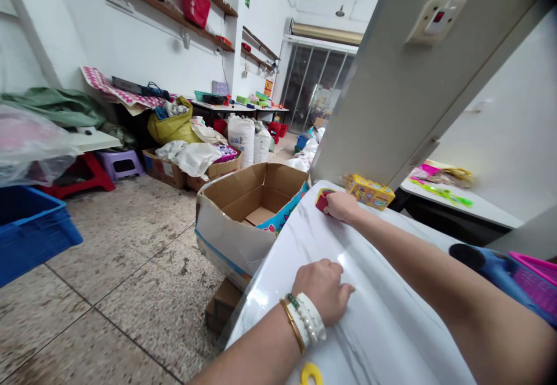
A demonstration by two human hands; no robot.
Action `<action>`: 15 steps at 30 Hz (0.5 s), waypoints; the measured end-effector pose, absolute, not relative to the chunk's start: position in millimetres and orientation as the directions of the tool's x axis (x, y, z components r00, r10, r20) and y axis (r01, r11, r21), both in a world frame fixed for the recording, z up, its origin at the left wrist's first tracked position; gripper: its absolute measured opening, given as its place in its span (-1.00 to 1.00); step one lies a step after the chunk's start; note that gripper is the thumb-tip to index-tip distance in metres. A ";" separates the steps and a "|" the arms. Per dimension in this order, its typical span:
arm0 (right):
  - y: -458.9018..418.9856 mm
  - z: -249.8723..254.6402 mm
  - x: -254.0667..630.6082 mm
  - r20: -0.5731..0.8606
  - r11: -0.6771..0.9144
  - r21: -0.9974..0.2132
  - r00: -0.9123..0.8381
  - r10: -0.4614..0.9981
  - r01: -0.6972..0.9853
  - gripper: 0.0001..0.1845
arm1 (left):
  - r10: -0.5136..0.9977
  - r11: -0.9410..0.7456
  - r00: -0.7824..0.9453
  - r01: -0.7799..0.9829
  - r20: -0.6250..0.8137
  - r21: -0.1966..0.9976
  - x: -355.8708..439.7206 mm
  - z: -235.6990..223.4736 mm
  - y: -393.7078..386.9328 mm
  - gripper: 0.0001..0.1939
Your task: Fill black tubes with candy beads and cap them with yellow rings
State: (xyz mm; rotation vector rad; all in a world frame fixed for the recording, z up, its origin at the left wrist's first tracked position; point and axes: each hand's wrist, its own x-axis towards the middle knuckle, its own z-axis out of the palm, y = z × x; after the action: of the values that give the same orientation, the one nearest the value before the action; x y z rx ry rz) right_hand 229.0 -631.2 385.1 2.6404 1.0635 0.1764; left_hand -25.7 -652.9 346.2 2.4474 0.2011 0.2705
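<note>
The right arm (413, 254) stretches forward over the table (282, 275), its hand (342, 206) palm down, grip clamped on a small red block (322, 201) at the far end, beside a yellow box (369, 192). The block is partly covered, so its long axis cannot be told; the box's runs left to right. The left hand (324, 289) is nearer, fingers curled, thumb apart, holding nothing.

Red item (322, 201) in right hand (342, 206), white table (300, 240) beneath
</note>
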 end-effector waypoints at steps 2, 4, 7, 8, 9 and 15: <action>-631.5 385.9 231.3 0.006 -0.690 0.308 0.724 0.690 0.655 -0.65 | 0.226 -0.770 0.963 0.085 0.145 0.633 -23.4 343.1 -650.9 -0.59; -636.8 389.1 238.3 0.007 -0.713 0.308 0.748 0.664 0.630 -0.64 | 0.231 -0.772 0.962 0.091 0.145 0.629 -21.1 340.3 -648.8 -0.61; -661.0 399.0 257.9 0.019 -0.774 0.307 0.809 0.587 0.554 -0.57 | 0.242 -0.781 0.958 0.098 0.153 0.616 -18.5 339.1 -647.2 -0.64; -674.5 403.4 265.8 0.024 -0.798 0.307 0.834 0.552 0.519 -0.55 | 0.242 -0.787 0.957 0.099 0.158 0.608 -17.7 339.5 -647.0 -0.65; -690.7 407.7 273.3 0.026 -0.821 0.308 0.858 0.512 0.481 -0.55 | 0.240 -0.794 0.957 0.098 0.161 0.600 -17.0 340.2 -647.0 -0.66; -819.6 419.5 292.5 -0.025 -0.922 0.312 0.972 0.234 0.230 -0.58 | 0.208 -0.830 0.962 0.079 0.175 0.551 -15.4 343.2 -649.9 -0.68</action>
State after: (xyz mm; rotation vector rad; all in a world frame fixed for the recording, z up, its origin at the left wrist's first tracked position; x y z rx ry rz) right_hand 292.5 -819.6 419.5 2.8026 0.3377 0.0176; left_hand -15.4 -649.9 343.2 2.5451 0.2029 0.3068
